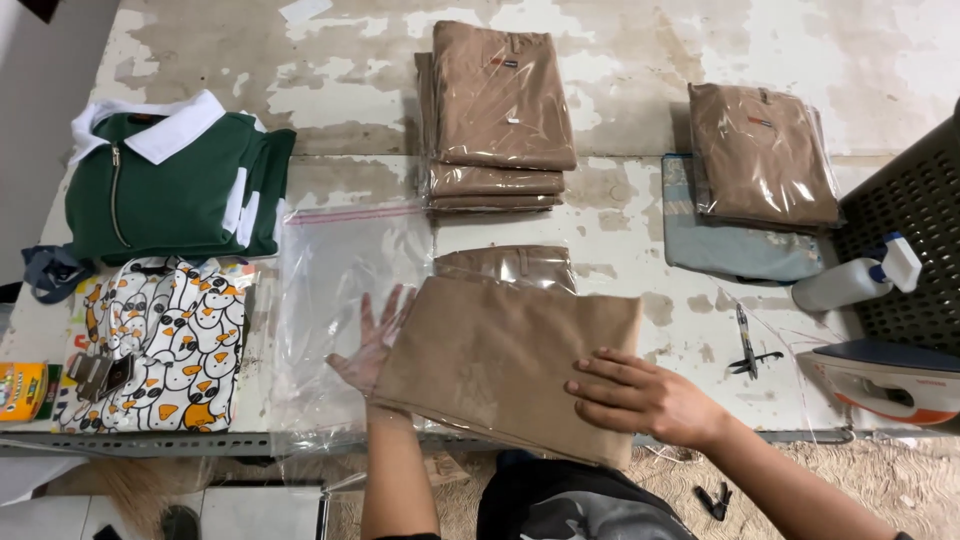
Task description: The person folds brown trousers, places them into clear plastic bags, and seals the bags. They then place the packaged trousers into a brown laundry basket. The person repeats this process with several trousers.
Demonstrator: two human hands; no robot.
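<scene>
Green garment (175, 190): folded, white collar and zip, far left on the worn white table (640, 60).
Duck-print garment (165, 345): folded just below the green one, a dark tag lying on it.
Clear plastic bag (335, 300): lies flat on the table with its pink-edged mouth away from the person, left of the tan garment.
Left hand (375, 340): inside the clear bag, fingers spread flat, partly under the tan garment's left edge.
Tan folded garment (505, 365): plain, smooth, rectangular, at the near table edge in front of the person; its left part sits in the bag.
Right hand (640, 395): open, palm down, pressing the garment's right near corner.
Bagged tan stack (497, 115): several wrapped pieces piled behind the garment, one more (505, 268) lying between.
Right-side pile (762, 155): wrapped tan piece on a blue cloth.
Thread snips (745, 345): right of the garment.
Spray bottle (855, 280) and iron (885, 375): far right, beside a dark crate.
</scene>
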